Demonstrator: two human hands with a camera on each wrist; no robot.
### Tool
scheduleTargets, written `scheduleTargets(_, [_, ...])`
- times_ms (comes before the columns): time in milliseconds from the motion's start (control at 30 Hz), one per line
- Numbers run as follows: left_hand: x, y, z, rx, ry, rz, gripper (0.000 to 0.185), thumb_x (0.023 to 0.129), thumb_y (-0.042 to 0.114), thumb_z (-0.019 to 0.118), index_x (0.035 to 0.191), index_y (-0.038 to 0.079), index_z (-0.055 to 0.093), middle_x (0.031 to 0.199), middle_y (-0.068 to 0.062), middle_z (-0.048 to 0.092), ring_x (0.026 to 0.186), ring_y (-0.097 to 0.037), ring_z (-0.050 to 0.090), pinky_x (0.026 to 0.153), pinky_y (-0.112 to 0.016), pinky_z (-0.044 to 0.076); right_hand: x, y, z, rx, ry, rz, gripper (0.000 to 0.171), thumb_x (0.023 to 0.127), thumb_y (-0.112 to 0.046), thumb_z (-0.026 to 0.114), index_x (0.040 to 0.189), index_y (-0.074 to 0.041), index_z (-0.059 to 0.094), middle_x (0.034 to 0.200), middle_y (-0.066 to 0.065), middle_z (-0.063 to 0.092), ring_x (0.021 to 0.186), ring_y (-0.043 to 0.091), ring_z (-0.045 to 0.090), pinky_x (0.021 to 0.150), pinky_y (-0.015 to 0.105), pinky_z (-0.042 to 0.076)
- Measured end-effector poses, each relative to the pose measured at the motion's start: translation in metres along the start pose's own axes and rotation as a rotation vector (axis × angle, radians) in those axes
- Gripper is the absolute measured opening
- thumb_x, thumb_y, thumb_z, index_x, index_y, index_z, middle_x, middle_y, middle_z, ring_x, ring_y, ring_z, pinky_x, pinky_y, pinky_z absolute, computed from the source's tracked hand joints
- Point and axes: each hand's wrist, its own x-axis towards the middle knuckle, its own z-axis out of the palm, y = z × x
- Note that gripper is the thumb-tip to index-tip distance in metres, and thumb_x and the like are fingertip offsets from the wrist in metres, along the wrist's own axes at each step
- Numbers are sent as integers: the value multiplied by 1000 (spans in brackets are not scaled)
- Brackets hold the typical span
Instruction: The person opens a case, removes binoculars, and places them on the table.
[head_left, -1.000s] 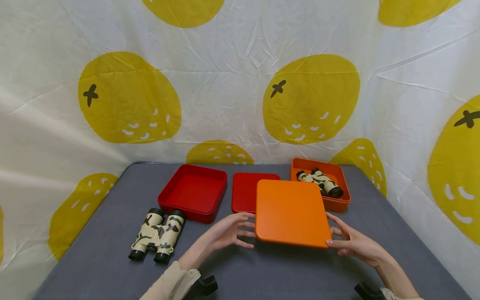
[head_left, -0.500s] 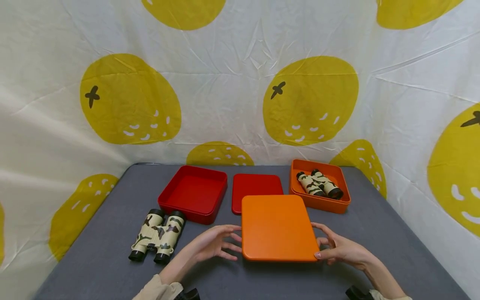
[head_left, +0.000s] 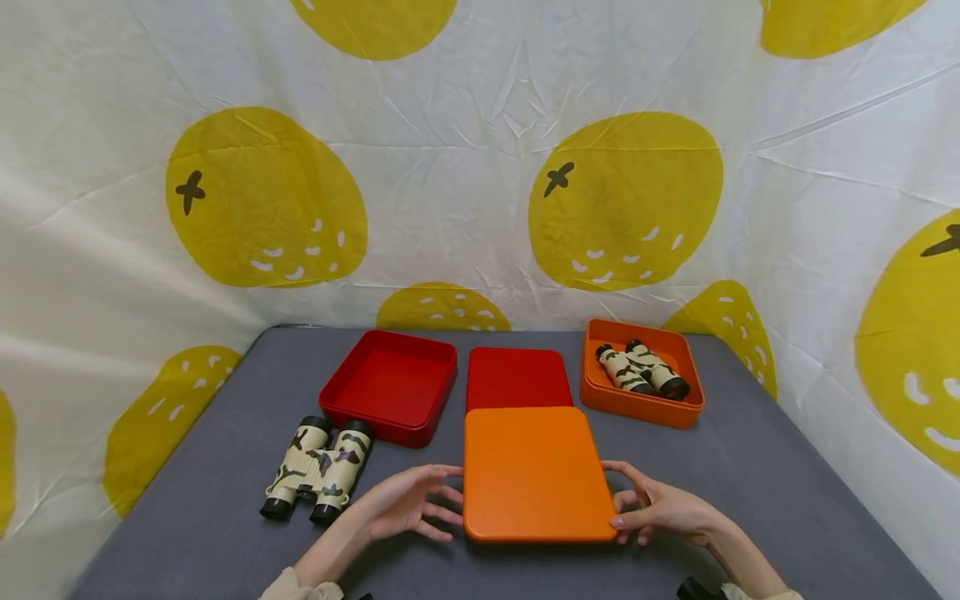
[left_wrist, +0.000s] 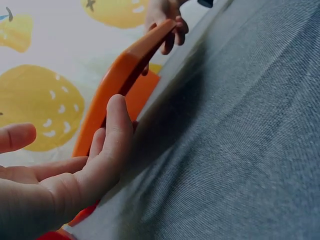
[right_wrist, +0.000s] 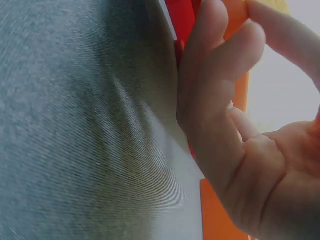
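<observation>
The left hand (head_left: 405, 506), near left, has its fingers (left_wrist: 118, 120) spread; the right hand (head_left: 663, 510), near right, pinches with thumb (head_left: 634, 519) and bent fingers; forearms (head_left: 330, 547) angle inward.

Square orange lid (head_left: 536, 475), smooth face up

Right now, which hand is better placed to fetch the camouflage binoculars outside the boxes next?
Left, probably: the left hand is nearer the camouflage binoculars; the right hand is across the orange lid, pinching its corner.

Fabric-walled booth, room unclear: fruit-print curtain (head_left: 442, 208) round 3 sides of grey table (head_left: 720, 450).
</observation>
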Motion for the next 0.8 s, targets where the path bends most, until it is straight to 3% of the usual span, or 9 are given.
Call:
scheduleTargets(267, [-3, -2, -3, -9, -28, -16, 60, 93, 34, 33, 139, -3, 20, 107, -8, 54, 97, -24, 61, 84, -44, 50, 1, 5, 1, 53, -27, 31, 74, 91, -14, 49, 139, 0, -5, 89, -2, 61, 80, 14, 64, 62, 21, 50])
scheduleTargets(533, [-4, -4, -5, -10, -51, -24, 56, 94, 32, 29, 136, -5, 27, 111, -8, 53, 100, -24, 60, 85, -44, 49, 1, 9, 0, 79, -77, 5, 71, 92, -11, 46, 140, 0, -4, 92, -2, 63, 81, 12, 64, 61, 20, 50])
scheduleTargets(800, [-4, -8, -8, -18, -72, -43, 57, 93, 32, 31, 136, -5, 26, 113, -10, 54, 101, -25, 60, 84, -44, 49, 1, 12, 1, 79, -58, 39, 74, 90, -12, 50, 140, 0, -4, 89, -2, 63, 80, 12, 64, 60, 19, 50])
